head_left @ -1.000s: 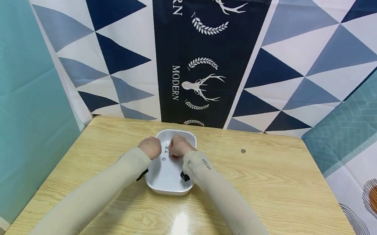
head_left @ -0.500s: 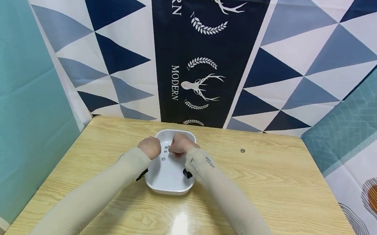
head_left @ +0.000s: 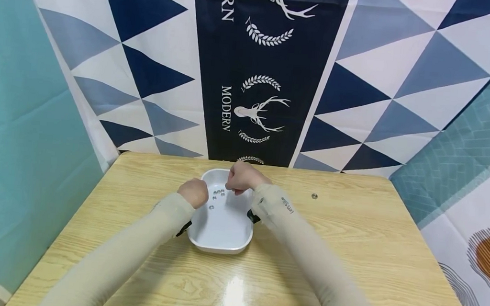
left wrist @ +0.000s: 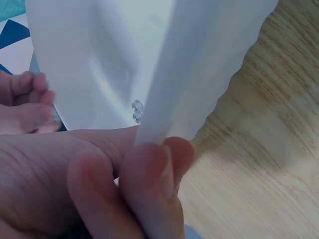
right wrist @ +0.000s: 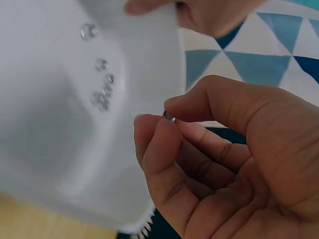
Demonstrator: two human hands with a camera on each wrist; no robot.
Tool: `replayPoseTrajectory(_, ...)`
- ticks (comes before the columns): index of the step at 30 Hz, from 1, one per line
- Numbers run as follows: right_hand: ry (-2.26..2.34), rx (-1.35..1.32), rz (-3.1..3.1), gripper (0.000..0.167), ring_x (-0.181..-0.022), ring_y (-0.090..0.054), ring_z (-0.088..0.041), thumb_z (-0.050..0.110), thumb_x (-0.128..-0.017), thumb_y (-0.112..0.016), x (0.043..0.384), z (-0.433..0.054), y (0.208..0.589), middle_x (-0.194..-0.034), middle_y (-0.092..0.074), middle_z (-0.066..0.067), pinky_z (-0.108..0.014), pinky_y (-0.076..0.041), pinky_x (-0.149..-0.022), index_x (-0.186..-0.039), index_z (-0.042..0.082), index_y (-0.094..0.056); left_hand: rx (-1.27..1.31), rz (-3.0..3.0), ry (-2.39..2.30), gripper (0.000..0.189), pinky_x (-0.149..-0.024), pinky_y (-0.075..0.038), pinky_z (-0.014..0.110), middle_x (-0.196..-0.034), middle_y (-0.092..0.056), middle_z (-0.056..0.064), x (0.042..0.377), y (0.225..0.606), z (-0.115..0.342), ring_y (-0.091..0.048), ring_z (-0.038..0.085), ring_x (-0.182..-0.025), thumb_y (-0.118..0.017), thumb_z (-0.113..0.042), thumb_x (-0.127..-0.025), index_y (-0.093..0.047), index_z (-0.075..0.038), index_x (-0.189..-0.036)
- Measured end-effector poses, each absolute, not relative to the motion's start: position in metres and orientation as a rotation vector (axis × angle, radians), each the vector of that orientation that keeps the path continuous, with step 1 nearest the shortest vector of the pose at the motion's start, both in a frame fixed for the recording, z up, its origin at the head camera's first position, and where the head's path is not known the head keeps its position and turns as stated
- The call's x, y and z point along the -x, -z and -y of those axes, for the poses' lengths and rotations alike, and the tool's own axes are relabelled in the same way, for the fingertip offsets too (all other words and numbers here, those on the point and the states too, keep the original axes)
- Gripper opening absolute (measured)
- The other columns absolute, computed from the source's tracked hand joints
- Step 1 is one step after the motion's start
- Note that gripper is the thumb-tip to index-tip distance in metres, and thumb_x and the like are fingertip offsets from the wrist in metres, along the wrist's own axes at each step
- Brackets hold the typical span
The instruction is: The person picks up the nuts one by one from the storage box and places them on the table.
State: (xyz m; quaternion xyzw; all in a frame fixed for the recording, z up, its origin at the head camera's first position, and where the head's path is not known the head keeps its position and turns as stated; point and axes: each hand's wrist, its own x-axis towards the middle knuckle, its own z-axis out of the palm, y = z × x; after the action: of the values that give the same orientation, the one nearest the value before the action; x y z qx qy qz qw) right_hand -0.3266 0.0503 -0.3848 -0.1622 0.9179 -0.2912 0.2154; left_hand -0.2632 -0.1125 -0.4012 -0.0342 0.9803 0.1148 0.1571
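A loose nut (head_left: 314,196) lies right of the tray (head_left: 221,233); other nuts (head_left: 211,207) sit inside. Left hand (head_left: 194,192) pinches the rim; only the right wrist view shows the small nut (right wrist: 169,118) right hand (head_left: 245,177) pinches nearby.

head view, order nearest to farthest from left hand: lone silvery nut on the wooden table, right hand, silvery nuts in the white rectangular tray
1. Small silvery nuts, in the white rectangular tray, right of the left hand
2. Right hand, by the tray's far right corner
3. Lone small silvery nut, on the wooden table at right
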Motion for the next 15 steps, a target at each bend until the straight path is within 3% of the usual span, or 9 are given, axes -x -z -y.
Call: replayPoseTrajectory(15,0.824,0.386,-2.628,0.01,-0.062,-0.068,-0.015,0.007,-0.089,-0.071,0.343,-0.102,0.363,-0.074,-0.067,-0.005,-0.032,-0.064,-0.072,-0.079,0.006,-0.069,0.089,-2.823,-0.326,0.029,-0.062,-0.059,0.03,-0.08,-0.063,0.011,0.257,0.399,0.11,-0.063,0.019,-0.069,-0.046,-0.005,-0.104,-0.068,0.008,-0.117)
